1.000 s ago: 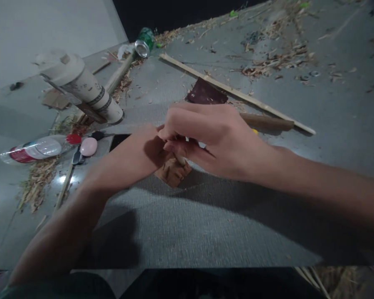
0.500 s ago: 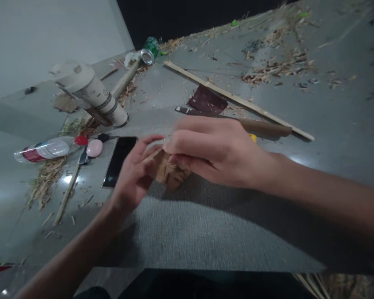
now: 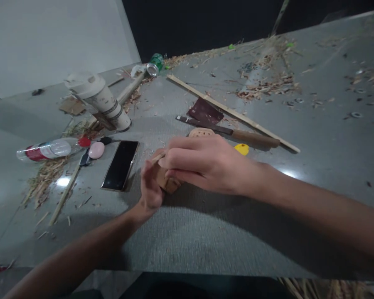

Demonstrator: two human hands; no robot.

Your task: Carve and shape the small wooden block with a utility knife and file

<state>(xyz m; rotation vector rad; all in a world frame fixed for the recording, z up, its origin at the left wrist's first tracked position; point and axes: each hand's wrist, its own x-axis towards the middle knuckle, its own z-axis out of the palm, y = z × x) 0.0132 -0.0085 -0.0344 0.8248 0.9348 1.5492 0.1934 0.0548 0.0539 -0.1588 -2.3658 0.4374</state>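
My right hand [image 3: 202,164] is closed around a thin wooden stick [image 3: 158,157] whose tip pokes out to the left, with a brown piece of sandpaper [image 3: 167,184] folded beneath its fingers. My left hand [image 3: 151,189] sits just left of it, fingers together and touching the sandpaper; its grip is partly hidden. Both hands hover over a grey cloth mat [image 3: 205,236].
A black phone [image 3: 120,165] lies left of the hands. Beyond them are a knife with a wooden handle [image 3: 237,133], a dark sandpaper sheet [image 3: 205,111], a long bamboo strip [image 3: 230,111], a paper cup [image 3: 100,101], a plastic bottle [image 3: 51,148], a green can [image 3: 155,65] and scattered shavings.
My left hand has drawn back toward me and closed in under the right hand. The view has tilted up, so everything sits lower in the picture.
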